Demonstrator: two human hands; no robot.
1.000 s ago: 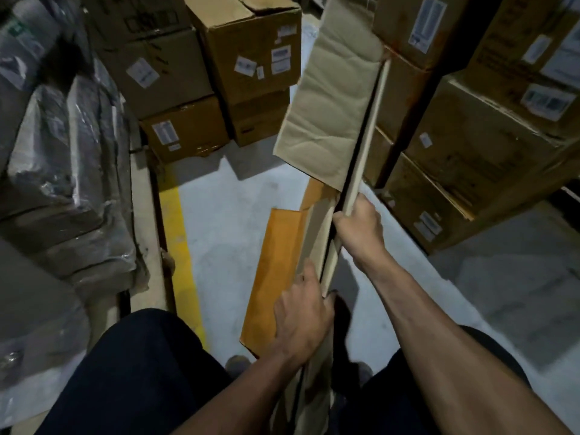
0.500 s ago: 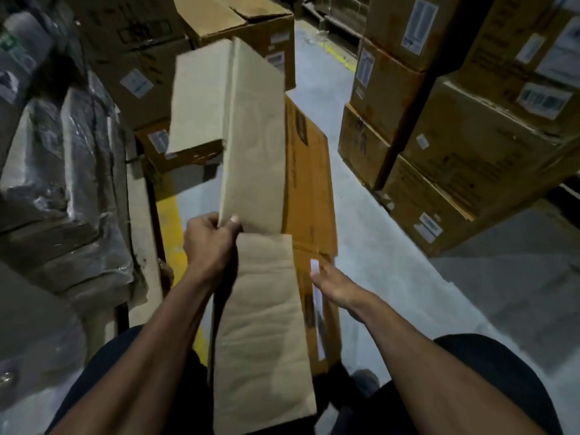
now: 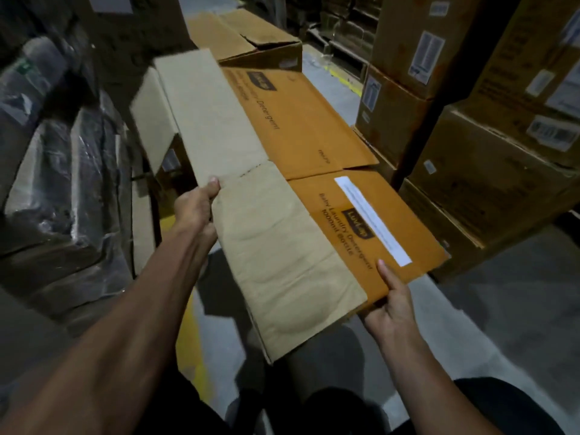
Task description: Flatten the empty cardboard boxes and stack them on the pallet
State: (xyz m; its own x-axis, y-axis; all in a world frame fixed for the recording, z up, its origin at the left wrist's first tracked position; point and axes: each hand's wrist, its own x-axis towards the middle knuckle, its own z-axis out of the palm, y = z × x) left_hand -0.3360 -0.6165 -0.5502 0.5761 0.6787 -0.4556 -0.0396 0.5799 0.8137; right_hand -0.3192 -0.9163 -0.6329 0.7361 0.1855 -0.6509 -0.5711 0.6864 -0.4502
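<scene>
Far left: wrapped bundles (image 3: 62,171) stacked against dark cartons. Left hand (image 3: 196,205) grips the flattened box (image 3: 301,196) at its left edge, thumb on top at the fold between two plain tan flaps. Box held nearly flat in the air above the grey floor (image 3: 518,309), orange printed panels facing up, white label (image 3: 372,219) on the near one. Right hand (image 3: 390,304) pinches the near right corner, thumb on top. Right: stacked brown cartons (image 3: 489,189).

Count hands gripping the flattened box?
2. The left hand grips the flattened box at its left edge; the right hand pinches its near right corner.
</scene>
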